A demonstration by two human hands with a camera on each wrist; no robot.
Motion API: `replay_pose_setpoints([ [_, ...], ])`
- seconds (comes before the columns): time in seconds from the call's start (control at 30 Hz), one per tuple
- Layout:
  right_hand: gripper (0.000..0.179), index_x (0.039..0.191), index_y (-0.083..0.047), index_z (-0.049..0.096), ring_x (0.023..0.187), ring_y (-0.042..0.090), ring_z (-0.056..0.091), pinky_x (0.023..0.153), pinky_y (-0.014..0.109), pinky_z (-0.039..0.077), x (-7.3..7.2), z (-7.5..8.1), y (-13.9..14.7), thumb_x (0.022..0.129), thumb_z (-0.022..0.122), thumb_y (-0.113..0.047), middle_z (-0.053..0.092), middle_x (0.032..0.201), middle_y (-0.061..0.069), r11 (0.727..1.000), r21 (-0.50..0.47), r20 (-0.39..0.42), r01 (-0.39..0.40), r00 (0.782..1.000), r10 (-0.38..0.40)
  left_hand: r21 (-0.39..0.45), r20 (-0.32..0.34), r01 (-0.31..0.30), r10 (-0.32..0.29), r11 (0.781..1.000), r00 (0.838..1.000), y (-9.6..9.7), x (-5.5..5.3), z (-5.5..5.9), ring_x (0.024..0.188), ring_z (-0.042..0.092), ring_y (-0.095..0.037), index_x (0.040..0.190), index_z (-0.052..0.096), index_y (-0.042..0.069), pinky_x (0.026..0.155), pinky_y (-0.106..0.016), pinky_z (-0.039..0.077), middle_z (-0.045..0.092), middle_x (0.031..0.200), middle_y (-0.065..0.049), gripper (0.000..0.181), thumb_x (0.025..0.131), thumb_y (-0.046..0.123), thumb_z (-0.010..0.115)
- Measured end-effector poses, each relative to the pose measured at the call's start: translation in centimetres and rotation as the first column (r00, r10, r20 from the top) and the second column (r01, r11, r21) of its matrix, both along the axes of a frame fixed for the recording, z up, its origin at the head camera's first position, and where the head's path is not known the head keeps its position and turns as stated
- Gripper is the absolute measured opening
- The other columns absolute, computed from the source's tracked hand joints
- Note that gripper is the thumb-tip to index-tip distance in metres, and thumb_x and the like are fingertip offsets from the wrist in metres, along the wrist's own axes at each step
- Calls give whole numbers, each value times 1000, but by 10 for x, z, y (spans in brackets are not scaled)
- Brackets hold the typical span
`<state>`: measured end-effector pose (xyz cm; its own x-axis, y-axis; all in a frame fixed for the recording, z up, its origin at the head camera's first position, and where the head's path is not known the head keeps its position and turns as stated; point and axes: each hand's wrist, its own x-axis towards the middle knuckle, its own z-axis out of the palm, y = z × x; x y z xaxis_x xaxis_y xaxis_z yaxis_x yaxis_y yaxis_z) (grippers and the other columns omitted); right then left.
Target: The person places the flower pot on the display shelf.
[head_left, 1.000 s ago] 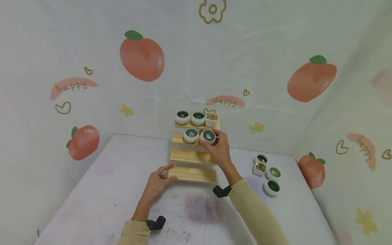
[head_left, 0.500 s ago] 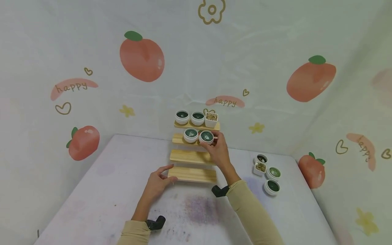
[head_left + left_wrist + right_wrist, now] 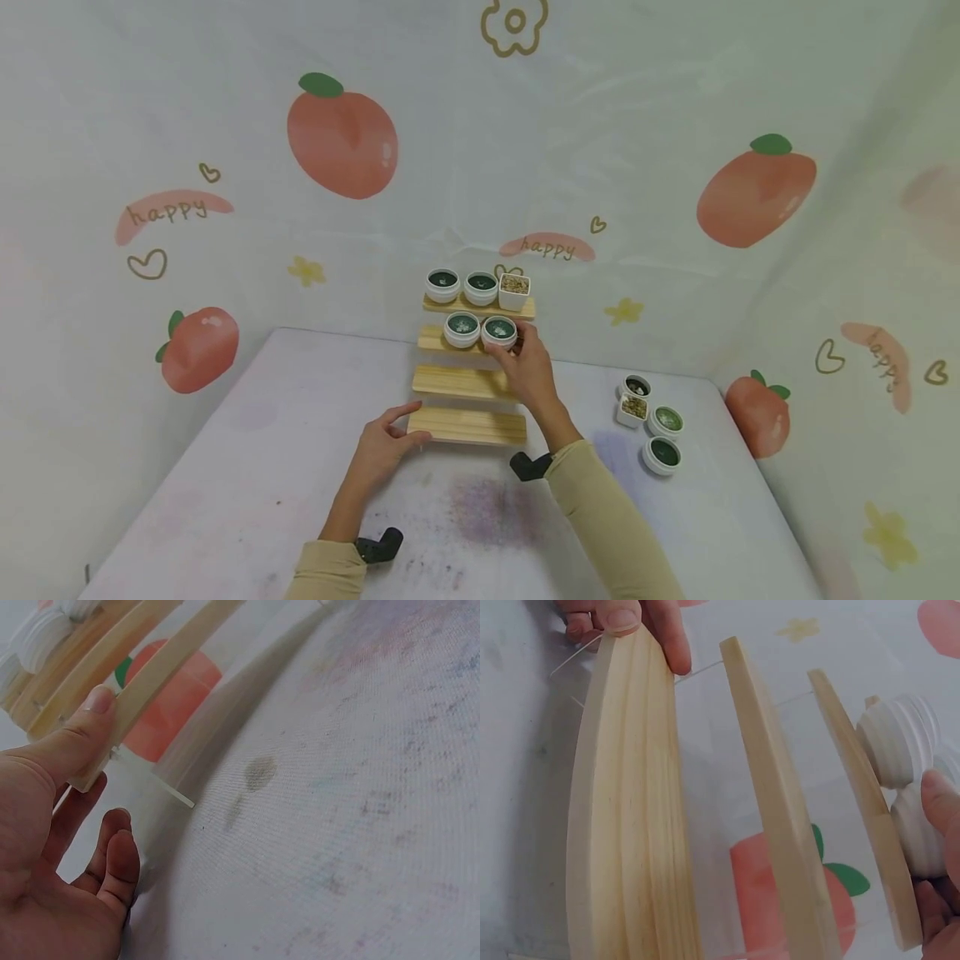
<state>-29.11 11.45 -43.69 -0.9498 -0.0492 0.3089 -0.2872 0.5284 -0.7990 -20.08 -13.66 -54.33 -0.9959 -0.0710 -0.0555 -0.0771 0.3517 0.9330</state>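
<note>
My right hand (image 3: 534, 371) holds a small round white pot (image 3: 498, 332) with a dark green top, thumb at its front and fingers at its right side. This pot sits at the right part of the second-highest board of a stepped wooden rack (image 3: 468, 426), beside a similar white pot (image 3: 461, 330). In the right wrist view the thumb (image 3: 937, 799) lies against the ribbed side of the held pot (image 3: 916, 832). My left hand (image 3: 381, 450) grips the lowest board's left end, with the thumb (image 3: 94, 720) on top and fingers below.
On the top board stand two round white pots (image 3: 442, 286) and a square pot (image 3: 514, 292) with a grainy top. Several more pots (image 3: 663, 455) are grouped on the table (image 3: 300, 467) at right. A printed cloth (image 3: 420, 167) hangs behind the rack.
My right hand has moved the held pot slightly left and down, close against the neighbouring pot on its board. The left hand keeps its grip on the lowest board.
</note>
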Motion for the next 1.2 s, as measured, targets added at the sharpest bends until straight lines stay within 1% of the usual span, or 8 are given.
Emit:
replay_pose_setpoints([
  [0.1, 65, 143, 0, 45, 119, 30, 64, 99, 43, 53, 0, 2, 0, 94, 75, -31, 64, 128, 19, 1000, 27, 4, 13, 1000, -13, 11, 1, 8, -8, 1000, 1000, 0, 0, 1, 54, 42, -11, 136, 66, 32, 52, -25, 37, 60, 67, -3, 64, 77, 43, 88],
  [0.23, 63, 141, -1, 48, 105, 28, 63, 90, 40, 51, 0, 4, 0, 94, 76, -32, 67, 118, 17, 998, 60, -12, 21, 1000, -21, 7, 5, 9, -9, 1000, 1000, 0, 0, 3, 53, 41, -11, 135, 66, 33, 52, -25, 37, 60, 66, -2, 63, 77, 43, 88],
  [0.33, 64, 141, 0, 49, 102, 29, 62, 88, 41, 50, 0, 5, 0, 93, 76, -32, 68, 116, 17, 998, 63, -16, 22, 1000, -21, 3, 3, 9, -9, 1000, 1000, -1, 0, 4, 53, 41, -12, 135, 67, 33, 52, -25, 37, 59, 66, -2, 62, 77, 43, 88],
  [0.47, 67, 144, -1, 48, 115, 30, 64, 97, 45, 51, 2, 7, 2, 93, 77, -33, 67, 127, 18, 999, 32, 34, 18, 999, -20, 8, 2, 15, -15, 1000, 1000, 0, 0, 4, 52, 41, -11, 135, 67, 32, 51, -25, 37, 59, 65, -2, 62, 77, 43, 88],
  [0.57, 68, 146, -5, 47, 124, 30, 62, 104, 44, 50, 4, 7, 5, 92, 77, -33, 64, 135, 17, 999, -32, 77, 7, 997, -5, 5, 3, 16, -16, 1000, 1000, 1, 0, 3, 52, 41, -11, 135, 67, 32, 51, -24, 37, 57, 64, 0, 62, 77, 42, 88],
  [0.73, 68, 149, -8, 46, 133, 31, 57, 112, 44, 47, 10, 7, 10, 93, 77, -32, 58, 145, 16, 992, -119, 89, -33, 995, 44, -2, 7, 12, -12, 1000, 1000, 0, 1, 1, 50, 38, -11, 135, 66, 33, 50, -24, 36, 54, 61, 1, 62, 78, 43, 88],
  [0.9, 68, 149, -6, 47, 135, 34, 55, 113, 46, 45, 21, 8, 24, 92, 78, -29, 53, 149, 14, 992, -116, 79, -57, 995, 66, 5, 8, 19, -19, 1000, 1000, 0, 0, 1, 51, 39, -11, 136, 66, 31, 51, -25, 37, 56, 62, 0, 64, 77, 45, 88],
  [1.2, 64, 145, -3, 50, 134, 41, 52, 113, 52, 44, 30, 5, 52, 92, 78, -27, 47, 147, 19, 998, -59, 62, -34, 997, 38, -1, 12, 16, -16, 1000, 1000, -2, 0, 3, 53, 42, -11, 136, 66, 32, 52, -26, 38, 59, 65, -3, 64, 77, 45, 88],
])
